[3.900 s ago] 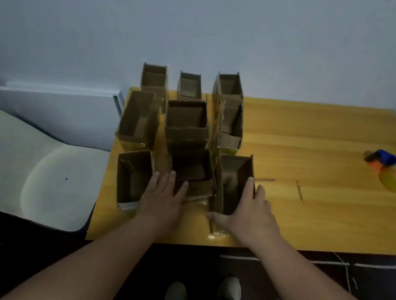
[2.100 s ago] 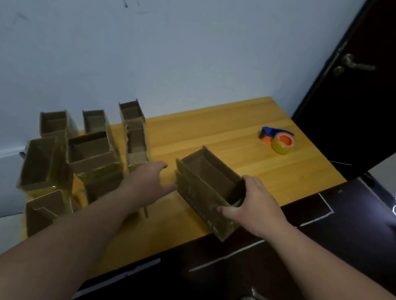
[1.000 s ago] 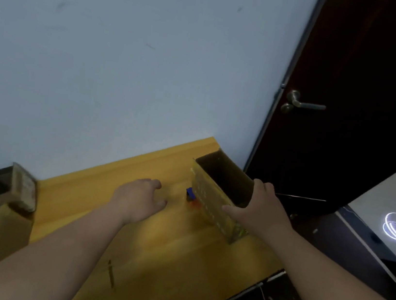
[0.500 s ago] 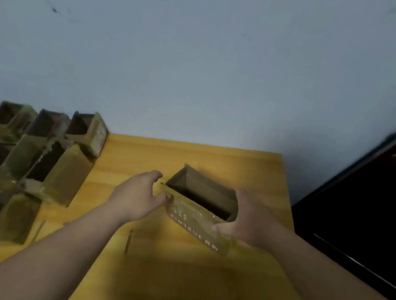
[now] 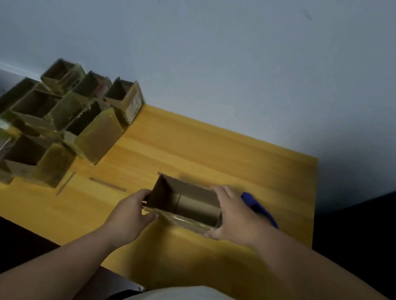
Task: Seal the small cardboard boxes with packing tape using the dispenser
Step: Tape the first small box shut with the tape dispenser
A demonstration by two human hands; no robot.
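Note:
An open small cardboard box point(image 5: 185, 202) stands on the wooden table point(image 5: 212, 151), its top open and its inside bare. My left hand point(image 5: 130, 213) grips the box's left end, thumb on the near wall. My right hand point(image 5: 235, 218) holds its right end, fingers over the far corner and thumb at the near corner. Behind my right hand lies the blue tape dispenser point(image 5: 258, 208), mostly hidden by the hand and wrist.
Several open cardboard boxes point(image 5: 51, 119) are crowded together on the table's left end, some stacked or leaning. A pale wall runs behind the table. The table's right edge drops to a dark floor. Thin brown strips point(image 5: 107, 184) lie on the wood.
The view swung down and left. The box has settled upright on the table beside the dispenser, and my left hand has closed onto its left end.

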